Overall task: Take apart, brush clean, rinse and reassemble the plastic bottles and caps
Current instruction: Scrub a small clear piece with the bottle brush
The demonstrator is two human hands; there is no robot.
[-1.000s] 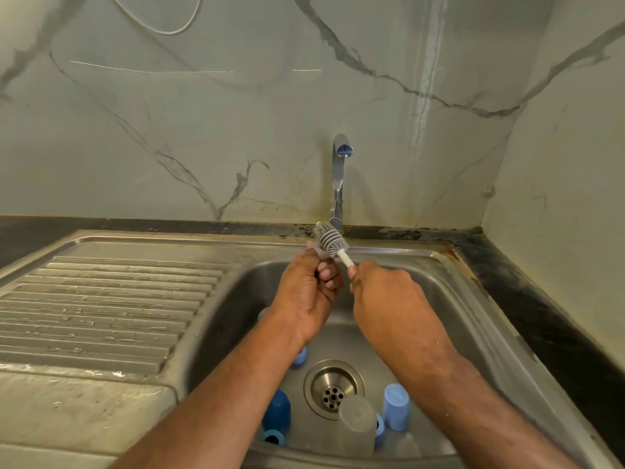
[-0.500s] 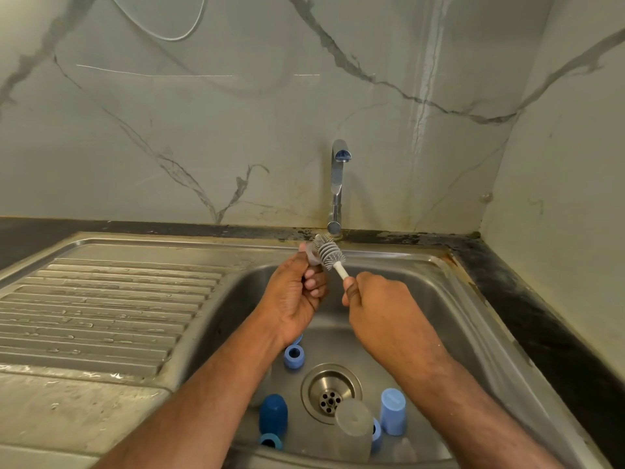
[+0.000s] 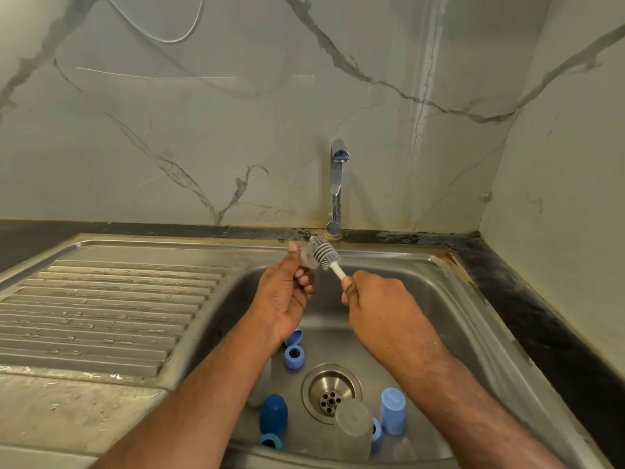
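**Over the sink basin, brush meets a clear part**

Above the sink point(image 3: 422, 265), mid-frame, the left hand point(image 3: 285, 296) pinches a small clear bottle part point(image 3: 308, 257) between thumb and curled fingers. The right hand point(image 3: 378, 299) is clamped round the white handle of the grey brush point(image 3: 325, 253), its bristles touching that part. Both hands sit slightly lower in frame than a second ago. Blue caps point(image 3: 293, 356) and a frosted bottle point(image 3: 353, 428) lie round the drain point(image 3: 331, 389), lower centre. Behind, a tap point(image 3: 337, 184) stands against the marble wall point(image 3: 203, 130).

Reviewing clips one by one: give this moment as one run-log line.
phase: brushing | left hand: holds clear part | right hand: grips brush | sink: blue caps
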